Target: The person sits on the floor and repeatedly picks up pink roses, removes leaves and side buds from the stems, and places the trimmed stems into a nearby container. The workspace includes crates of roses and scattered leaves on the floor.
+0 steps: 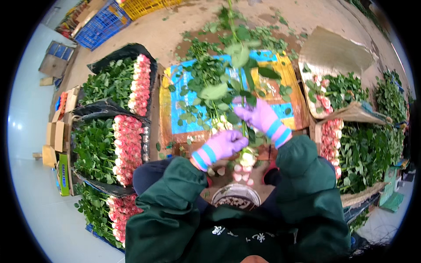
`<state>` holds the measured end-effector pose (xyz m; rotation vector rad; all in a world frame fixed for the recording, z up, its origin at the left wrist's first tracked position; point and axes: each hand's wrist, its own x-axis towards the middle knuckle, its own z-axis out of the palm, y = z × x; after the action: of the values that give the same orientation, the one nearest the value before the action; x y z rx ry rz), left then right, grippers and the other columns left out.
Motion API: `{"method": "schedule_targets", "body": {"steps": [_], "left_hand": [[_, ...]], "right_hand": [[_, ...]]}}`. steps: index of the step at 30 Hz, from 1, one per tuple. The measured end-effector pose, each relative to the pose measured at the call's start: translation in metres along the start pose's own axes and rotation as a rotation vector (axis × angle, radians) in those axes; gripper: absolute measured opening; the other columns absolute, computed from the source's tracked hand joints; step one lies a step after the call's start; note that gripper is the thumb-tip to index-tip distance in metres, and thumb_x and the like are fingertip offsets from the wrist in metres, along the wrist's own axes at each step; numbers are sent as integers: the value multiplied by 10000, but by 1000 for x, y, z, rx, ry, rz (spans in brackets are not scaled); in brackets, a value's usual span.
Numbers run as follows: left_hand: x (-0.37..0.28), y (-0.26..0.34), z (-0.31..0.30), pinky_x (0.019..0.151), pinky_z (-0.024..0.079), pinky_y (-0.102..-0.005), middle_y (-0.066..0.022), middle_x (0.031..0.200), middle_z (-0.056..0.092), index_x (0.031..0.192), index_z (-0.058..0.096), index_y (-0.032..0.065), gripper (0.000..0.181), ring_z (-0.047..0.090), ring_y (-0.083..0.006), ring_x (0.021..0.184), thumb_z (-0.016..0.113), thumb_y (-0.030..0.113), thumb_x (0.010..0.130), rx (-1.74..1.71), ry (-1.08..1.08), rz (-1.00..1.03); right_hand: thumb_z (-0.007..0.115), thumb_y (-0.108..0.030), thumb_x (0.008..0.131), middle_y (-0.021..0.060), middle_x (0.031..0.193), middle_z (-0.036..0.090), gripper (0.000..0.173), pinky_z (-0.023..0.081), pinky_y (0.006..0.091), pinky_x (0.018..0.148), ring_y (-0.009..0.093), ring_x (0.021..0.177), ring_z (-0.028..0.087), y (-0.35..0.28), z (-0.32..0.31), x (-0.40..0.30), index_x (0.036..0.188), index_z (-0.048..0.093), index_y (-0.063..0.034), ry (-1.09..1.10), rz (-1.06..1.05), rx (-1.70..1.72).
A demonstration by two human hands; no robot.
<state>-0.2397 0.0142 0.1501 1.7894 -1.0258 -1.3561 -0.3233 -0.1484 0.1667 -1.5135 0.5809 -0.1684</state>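
Observation:
My left hand (225, 143), in a pink-purple glove with blue bands, is closed around the stem of a long leafy rose (247, 159) just above its pale bloom, which points down towards me. Higher on the same stem is my right hand (257, 115), gloved alike, its fingers curled about the stem and partly hidden by leaves. Beyond both hands more leafy rose stems (205, 70) lie on a blue and yellow printed sheet (167, 110), with white-pink blooms (222, 124) at their near end.
Bundled pink-white roses (124, 148) stand in dark wraps at the left, and more bundles (332, 141) at the right. A round container (218, 194) holding petals sits between my legs. Cut leaves (269, 37) litter the floor beyond the sheet. A blue crate (102, 24) is at the upper left.

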Motion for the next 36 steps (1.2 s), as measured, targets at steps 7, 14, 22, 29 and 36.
{"method": "schedule_targets", "body": {"steps": [7, 14, 22, 29, 36], "left_hand": [[13, -37, 19, 689, 476, -402, -149, 780, 652, 987, 647, 62, 332, 629, -287, 721, 583, 372, 888, 247, 72, -42], [9, 1, -40, 692, 488, -427, -161, 809, 636, 877, 629, 79, 362, 613, -349, 768, 569, 435, 889, 338, 565, 43], [11, -54, -292, 673, 488, -376, -138, 781, 666, 886, 668, 49, 335, 631, -256, 707, 603, 377, 873, 96, 1271, 101], [-49, -156, -430, 877, 485, -401, -170, 1082, 663, 1017, 690, 33, 375, 634, -347, 1004, 570, 329, 821, 423, 1050, -977], [-5, -142, -406, 888, 498, -424, -135, 1181, 640, 1096, 691, 85, 303, 615, -308, 1100, 513, 190, 875, 831, 941, -1192]], "right_hand": [[695, -353, 790, 137, 940, 689, 373, 494, 406, 800, 307, 891, 655, 42, 21, 8, 1094, 648, -142, 136, 32, -444], [662, -161, 852, 161, 1081, 639, 578, 515, 286, 758, 165, 881, 622, -22, 36, -9, 1348, 423, 16, 125, -347, -138], [613, -88, 850, 140, 1078, 639, 579, 497, 279, 748, 145, 795, 598, -32, 26, -14, 1384, 399, -26, 70, -214, -234], [604, -66, 835, 163, 964, 673, 553, 522, 322, 748, 223, 798, 663, -25, 17, 0, 1354, 418, -25, 54, -177, -323], [601, -65, 832, 177, 957, 675, 542, 530, 339, 744, 272, 806, 675, -29, 12, 15, 1342, 420, -18, 24, -128, -374]]}}
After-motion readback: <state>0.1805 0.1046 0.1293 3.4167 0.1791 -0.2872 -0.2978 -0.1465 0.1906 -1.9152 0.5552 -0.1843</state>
